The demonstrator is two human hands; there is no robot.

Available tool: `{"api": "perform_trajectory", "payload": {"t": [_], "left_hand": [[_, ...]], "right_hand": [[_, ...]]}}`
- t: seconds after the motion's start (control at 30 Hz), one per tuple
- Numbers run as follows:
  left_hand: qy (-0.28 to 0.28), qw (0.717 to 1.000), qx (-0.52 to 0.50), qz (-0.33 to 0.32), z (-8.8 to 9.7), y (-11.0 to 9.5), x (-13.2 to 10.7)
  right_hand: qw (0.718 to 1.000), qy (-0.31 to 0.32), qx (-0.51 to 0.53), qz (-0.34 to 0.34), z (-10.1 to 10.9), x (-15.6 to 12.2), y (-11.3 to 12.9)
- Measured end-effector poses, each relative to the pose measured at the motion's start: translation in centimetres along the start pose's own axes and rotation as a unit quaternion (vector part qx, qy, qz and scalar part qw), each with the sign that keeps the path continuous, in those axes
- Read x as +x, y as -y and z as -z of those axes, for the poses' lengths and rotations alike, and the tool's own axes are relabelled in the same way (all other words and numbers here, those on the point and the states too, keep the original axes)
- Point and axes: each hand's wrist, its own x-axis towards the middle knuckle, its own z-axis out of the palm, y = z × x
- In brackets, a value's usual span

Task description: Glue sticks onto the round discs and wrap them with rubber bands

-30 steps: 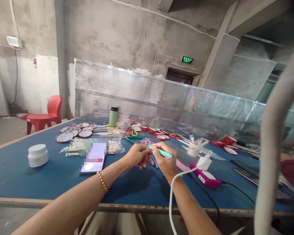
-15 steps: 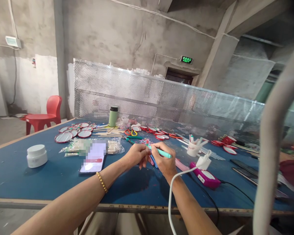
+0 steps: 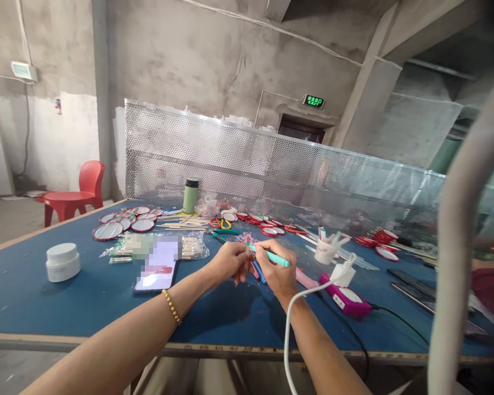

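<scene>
My right hand (image 3: 278,267) is closed around a turquoise marker pen (image 3: 276,258), its tip pointing left toward my other hand. Between the fingers of my left hand (image 3: 230,260) is a thin, stick-like piece (image 3: 247,242) with green and reddish colour at its upper end; the fingers cover most of it. The pen tip meets or nearly meets this piece; I cannot tell which. Blue and pink pens (image 3: 259,271) lie on the table just behind and between the hands.
A phone (image 3: 158,266) rests against bagged sticks (image 3: 195,245) on the left, near a white jar (image 3: 63,262). Red-rimmed discs (image 3: 107,230), pliers (image 3: 221,223) and a green bottle (image 3: 190,196) lie behind. Rightward are a pen cup (image 3: 326,249), a magenta device (image 3: 346,297) and a white cable (image 3: 288,329).
Almost nothing differs. The marker pen and my right hand have shifted very slightly, and the whole view has moved a few pixels.
</scene>
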Motion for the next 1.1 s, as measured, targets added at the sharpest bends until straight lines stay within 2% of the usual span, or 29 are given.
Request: {"api": "perform_trajectory", "payload": {"t": [1.1], "left_hand": [[0.007, 1.000, -0.002, 0.007, -0.02, -0.13, 0.08]], "right_hand": [[1.000, -0.003, -0.008, 0.001, 0.05, 0.07, 0.17]]}}
